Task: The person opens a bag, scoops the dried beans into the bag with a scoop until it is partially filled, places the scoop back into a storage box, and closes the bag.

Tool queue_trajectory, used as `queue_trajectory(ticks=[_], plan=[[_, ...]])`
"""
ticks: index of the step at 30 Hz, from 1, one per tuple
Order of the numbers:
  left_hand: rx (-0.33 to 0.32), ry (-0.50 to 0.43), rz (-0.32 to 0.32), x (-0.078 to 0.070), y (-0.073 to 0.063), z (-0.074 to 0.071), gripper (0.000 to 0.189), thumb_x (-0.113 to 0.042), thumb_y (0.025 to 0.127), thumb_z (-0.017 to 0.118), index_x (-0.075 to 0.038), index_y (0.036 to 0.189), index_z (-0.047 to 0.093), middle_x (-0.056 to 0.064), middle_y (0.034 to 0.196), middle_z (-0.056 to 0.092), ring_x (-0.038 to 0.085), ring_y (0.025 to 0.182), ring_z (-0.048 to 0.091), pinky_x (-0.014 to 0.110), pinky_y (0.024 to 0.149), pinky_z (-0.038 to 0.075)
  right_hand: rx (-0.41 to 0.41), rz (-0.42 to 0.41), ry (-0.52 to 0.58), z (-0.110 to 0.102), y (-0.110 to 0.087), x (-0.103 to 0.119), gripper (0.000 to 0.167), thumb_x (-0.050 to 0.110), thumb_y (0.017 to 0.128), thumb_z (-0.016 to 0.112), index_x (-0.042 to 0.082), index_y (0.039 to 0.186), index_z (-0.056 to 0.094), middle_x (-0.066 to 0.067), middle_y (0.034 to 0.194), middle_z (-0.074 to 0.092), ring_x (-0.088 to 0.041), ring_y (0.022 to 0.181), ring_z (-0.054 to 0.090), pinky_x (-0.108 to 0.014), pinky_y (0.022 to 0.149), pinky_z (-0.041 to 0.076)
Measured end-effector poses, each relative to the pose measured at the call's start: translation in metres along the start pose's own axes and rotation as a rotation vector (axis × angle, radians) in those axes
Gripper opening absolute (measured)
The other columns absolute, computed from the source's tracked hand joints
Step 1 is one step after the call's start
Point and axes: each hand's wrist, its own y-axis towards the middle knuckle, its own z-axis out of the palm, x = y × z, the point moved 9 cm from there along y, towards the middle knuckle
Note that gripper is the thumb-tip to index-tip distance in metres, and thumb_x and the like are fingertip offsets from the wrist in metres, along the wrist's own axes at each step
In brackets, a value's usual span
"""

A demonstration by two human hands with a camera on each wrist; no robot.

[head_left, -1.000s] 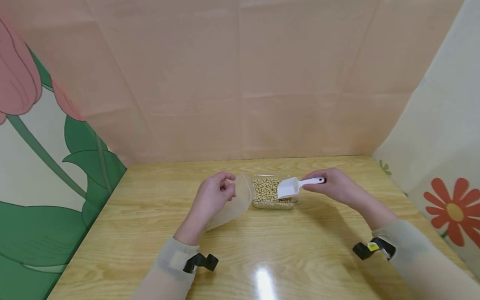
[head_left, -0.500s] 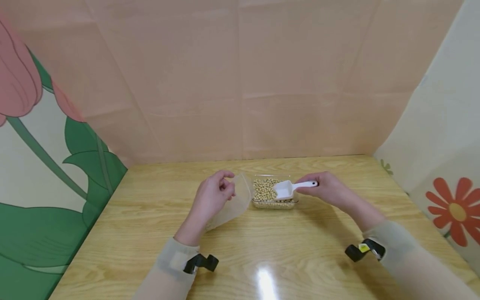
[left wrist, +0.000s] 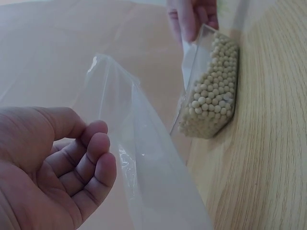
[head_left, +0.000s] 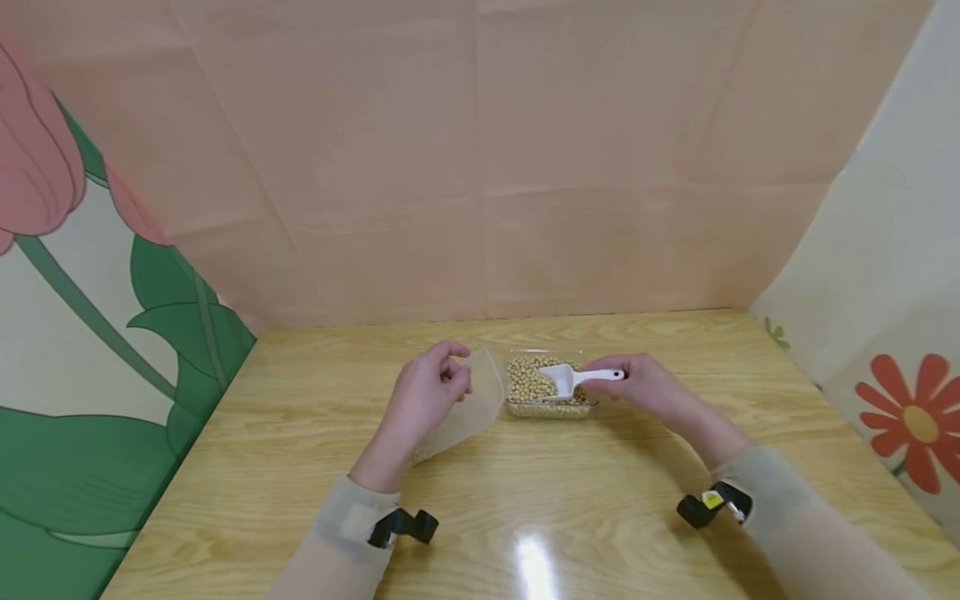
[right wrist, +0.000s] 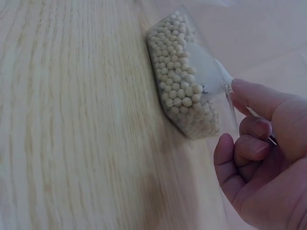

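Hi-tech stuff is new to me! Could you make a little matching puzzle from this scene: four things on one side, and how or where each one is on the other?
1. White scoop
2. Bag
3. Beans
4. Container

A. Rigid, clear-walled, on the tabletop
B. Small, round and pale
C. Held in the right hand
D. At the left hand's fingertips

Pairs: 1-C, 2-D, 3-B, 4-A

Room ran across the near table [head_left: 525, 483], between the wrist cameras [head_left: 424, 527]! Ahead, bag [head_left: 468, 412] and left hand [head_left: 427, 387] barred the container's [head_left: 551, 411] left, right hand [head_left: 641, 385] and scoop [head_left: 562, 382] its right; any bag-container gap was hard to judge.
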Motion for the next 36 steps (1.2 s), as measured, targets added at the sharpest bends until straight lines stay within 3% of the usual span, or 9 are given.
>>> queue_trajectory(ticks=[7, 13, 20, 30, 36], plan=[[-0.005, 0.003, 0.011, 0.0, 0.001, 0.0, 0.027, -0.009, 0.108, 0.066, -0.007, 0.134, 0.071, -0.008, 0.084, 0.073, 0.011, 0.072, 0.07, 0.035, 0.063, 0.054, 0.017, -0.022, 0.069, 0.014, 0.005, 0.001, 0.044, 0.029, 0.102, 0.083, 0.003, 0.137, 0.076, -0.012, 0.107, 0.079, -0.022, 0.089, 0.069, -0.036, 0.076, 0.059], [-0.005, 0.008, 0.013, -0.002, 0.002, 0.0, 0.028, -0.009, 0.108, 0.065, -0.008, 0.135, 0.071, -0.008, 0.084, 0.073, 0.011, 0.073, 0.07, 0.037, 0.063, 0.054, 0.008, -0.017, 0.08, 0.018, 0.006, 0.002, 0.046, 0.032, 0.101, 0.083, 0.004, 0.137, 0.076, -0.013, 0.109, 0.08, -0.023, 0.091, 0.071, -0.035, 0.077, 0.059], [-0.009, 0.014, 0.019, -0.003, 0.002, -0.001, 0.027, -0.009, 0.108, 0.065, -0.008, 0.134, 0.071, -0.008, 0.084, 0.072, 0.011, 0.072, 0.069, 0.037, 0.063, 0.054, -0.001, -0.009, 0.063, 0.015, 0.004, -0.007, 0.047, 0.036, 0.101, 0.083, 0.008, 0.137, 0.077, -0.009, 0.121, 0.079, -0.02, 0.102, 0.07, -0.032, 0.087, 0.057], [0.0, 0.009, 0.009, 0.0, 0.001, 0.0, 0.027, -0.009, 0.108, 0.065, -0.008, 0.134, 0.071, -0.008, 0.084, 0.073, 0.011, 0.073, 0.07, 0.038, 0.065, 0.056, 0.039, -0.062, 0.004, 0.002, 0.003, -0.018, 0.043, 0.034, 0.103, 0.08, 0.009, 0.138, 0.077, -0.007, 0.128, 0.077, -0.02, 0.111, 0.066, -0.03, 0.093, 0.052], [0.033, -0.012, -0.01, 0.003, 0.0, 0.001, 0.025, -0.008, 0.108, 0.064, -0.006, 0.133, 0.069, -0.005, 0.085, 0.072, 0.012, 0.075, 0.071, 0.037, 0.069, 0.059, 0.051, -0.044, 0.013, -0.001, 0.002, -0.021, 0.044, 0.034, 0.103, 0.081, 0.008, 0.138, 0.077, -0.008, 0.128, 0.077, -0.021, 0.111, 0.066, -0.03, 0.094, 0.052]])
